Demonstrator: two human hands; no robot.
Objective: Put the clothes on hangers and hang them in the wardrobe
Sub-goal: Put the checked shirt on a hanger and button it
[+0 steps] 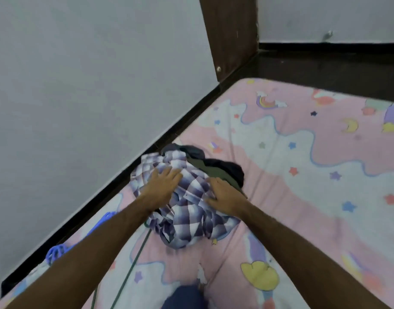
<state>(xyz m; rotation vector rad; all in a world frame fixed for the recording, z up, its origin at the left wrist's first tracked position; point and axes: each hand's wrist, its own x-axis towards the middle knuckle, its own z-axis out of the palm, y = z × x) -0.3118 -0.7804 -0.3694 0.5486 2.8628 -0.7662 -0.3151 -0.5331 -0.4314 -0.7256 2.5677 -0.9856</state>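
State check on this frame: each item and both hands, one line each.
checked shirt: crumpled on top of the pile, not on a hanger
dark clothes: bunched beneath and behind the shirt
left hand: fingers straight, flat on the shirt
right hand: on the shirt, fingers look relaxed
blue hanger: lying on the bed, bare
green hanger: lying on the bed, partly under the shirt

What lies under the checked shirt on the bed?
Dark clothes stick out from beneath the checked shirt, and a green hanger runs under its near edge. Anything deeper is covered.
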